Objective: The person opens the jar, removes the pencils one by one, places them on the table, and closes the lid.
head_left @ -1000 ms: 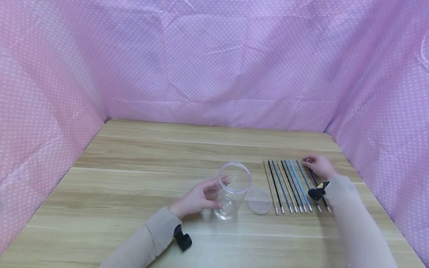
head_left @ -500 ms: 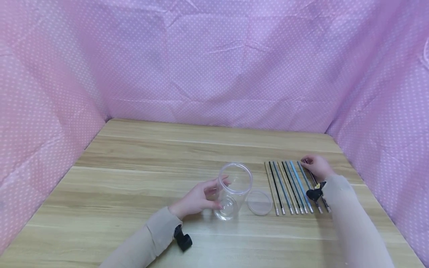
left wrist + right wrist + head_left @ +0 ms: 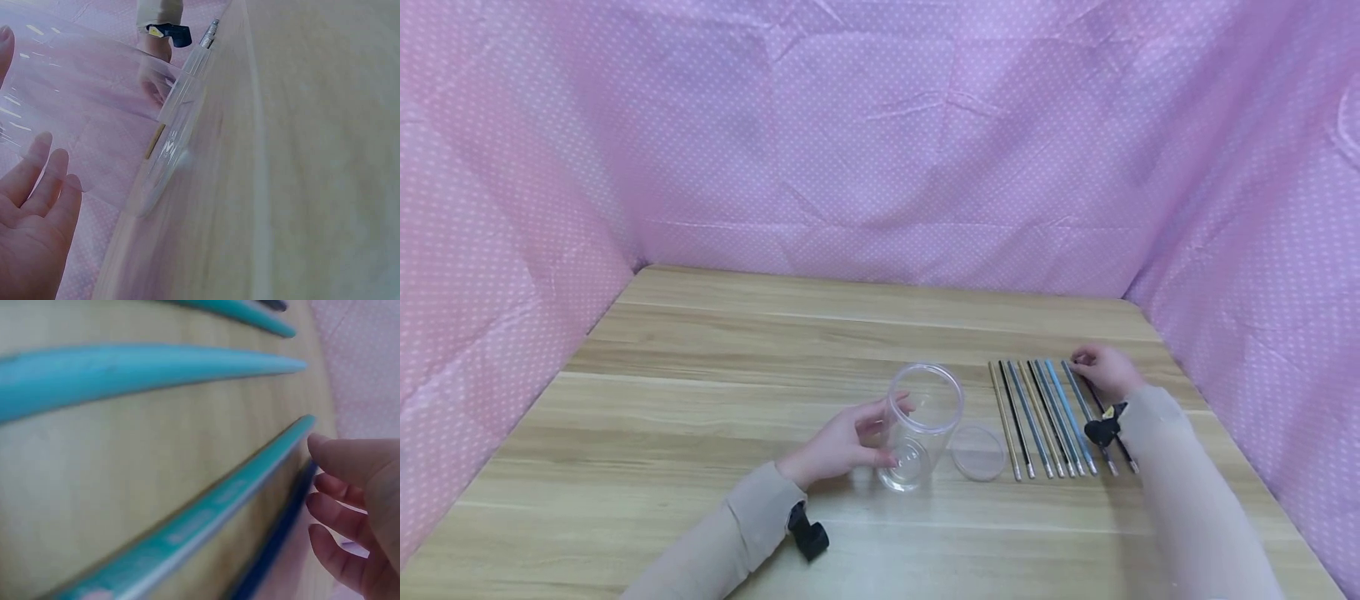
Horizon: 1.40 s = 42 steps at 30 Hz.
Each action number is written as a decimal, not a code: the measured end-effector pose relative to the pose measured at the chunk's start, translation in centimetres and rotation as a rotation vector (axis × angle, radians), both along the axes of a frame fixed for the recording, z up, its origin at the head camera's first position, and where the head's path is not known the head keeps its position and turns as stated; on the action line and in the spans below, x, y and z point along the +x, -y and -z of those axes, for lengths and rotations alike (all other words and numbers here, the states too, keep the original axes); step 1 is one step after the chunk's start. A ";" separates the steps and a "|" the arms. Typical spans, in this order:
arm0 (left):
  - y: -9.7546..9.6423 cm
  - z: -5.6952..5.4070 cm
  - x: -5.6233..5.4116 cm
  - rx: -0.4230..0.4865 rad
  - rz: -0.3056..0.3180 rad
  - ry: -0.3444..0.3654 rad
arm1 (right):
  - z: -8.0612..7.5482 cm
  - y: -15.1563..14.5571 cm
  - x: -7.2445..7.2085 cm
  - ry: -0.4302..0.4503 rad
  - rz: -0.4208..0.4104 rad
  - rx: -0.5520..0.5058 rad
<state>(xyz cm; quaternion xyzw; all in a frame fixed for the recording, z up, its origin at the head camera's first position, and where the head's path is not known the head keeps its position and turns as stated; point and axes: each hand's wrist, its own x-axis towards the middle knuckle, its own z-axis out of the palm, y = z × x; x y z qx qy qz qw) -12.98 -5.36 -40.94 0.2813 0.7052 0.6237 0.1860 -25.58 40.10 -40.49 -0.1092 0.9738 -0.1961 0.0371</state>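
A clear plastic cup (image 3: 925, 417) stands upright on the wooden table, with my left hand (image 3: 846, 437) gripping its left side between thumb and fingers. Its wall and the left fingers (image 3: 53, 178) show close up in the left wrist view. To the right lies a row of several pencils (image 3: 1041, 421) in gold, black and blue, eraser ends nearest me. At the row's right end my right hand (image 3: 1108, 369) pinches the far tip of a dark pencil (image 3: 275, 534). A teal pencil (image 3: 206, 512) lies just left of it, its tip near the thumb.
A flat clear round lid (image 3: 979, 454) lies between the cup and the pencils. Pink dotted cloth (image 3: 880, 150) hangs around the back and sides of the table (image 3: 662, 400).
My right hand has shifted slightly left, along with the dark pencil's far end, closer to the teal pencil. The left hand and the cup have stayed put.
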 end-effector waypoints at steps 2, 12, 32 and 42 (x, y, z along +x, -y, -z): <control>0.1 0.0 -0.2 0.007 0.008 -0.003 | -0.9 0.4 0.2 0.012 0.017 -0.002; 0.8 -0.5 -0.7 0.000 0.020 0.021 | -5.3 3.5 1.3 -0.093 0.023 -0.058; 1.0 -0.5 -0.7 0.025 0.028 0.059 | -7.8 11.9 5.1 -0.275 -0.355 -0.143; 0.7 -0.5 -0.7 0.002 0.016 0.006 | -7.2 14.5 7.2 -0.330 -0.506 -0.102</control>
